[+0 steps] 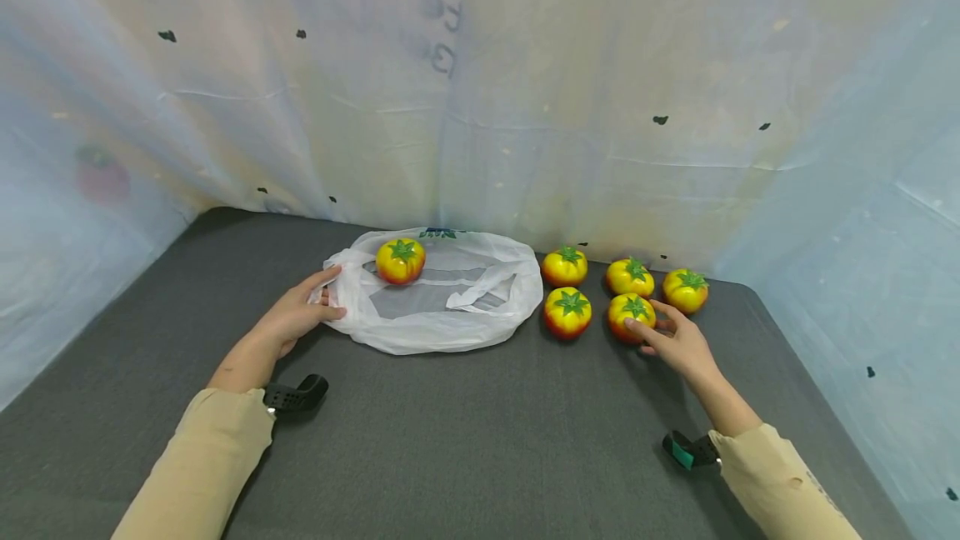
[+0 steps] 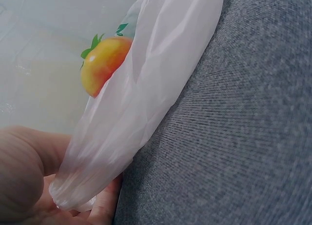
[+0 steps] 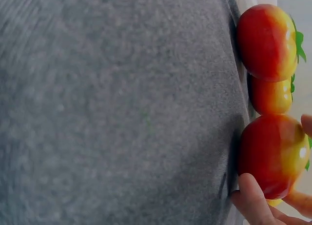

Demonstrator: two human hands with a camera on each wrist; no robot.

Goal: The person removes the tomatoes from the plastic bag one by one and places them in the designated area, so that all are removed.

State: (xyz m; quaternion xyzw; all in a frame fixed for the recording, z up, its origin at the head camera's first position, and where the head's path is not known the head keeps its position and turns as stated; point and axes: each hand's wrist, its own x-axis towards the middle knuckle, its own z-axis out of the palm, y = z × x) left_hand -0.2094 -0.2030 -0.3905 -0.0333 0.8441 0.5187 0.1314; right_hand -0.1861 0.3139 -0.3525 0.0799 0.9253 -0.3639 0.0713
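A white plastic bag (image 1: 420, 340) lies with its mouth spread wide and its rim rolled. My left hand (image 1: 296, 312) holds the left end of the rim, the gathered plastic (image 2: 78, 186) lying between thumb and fingers in the left wrist view. Inside the bag's outline, toward the back left, sits one yellow-red tomato (image 1: 401, 262) with green leaves on top. My right hand (image 1: 678, 344) grips another such tomato (image 1: 628, 317), thumb on its near side and fingers round its right. In the right wrist view, fingertips touch the lower part of that tomato (image 3: 270, 154).
More tomatoes stand right of the bag: a front one (image 1: 567, 312), one behind it (image 1: 565, 267), and two at the back right (image 1: 630, 277), (image 1: 684, 290). A grey cloth surface (image 1: 465, 440) spreads below. Pale plastic sheeting (image 1: 525, 90) hangs behind and at both sides.
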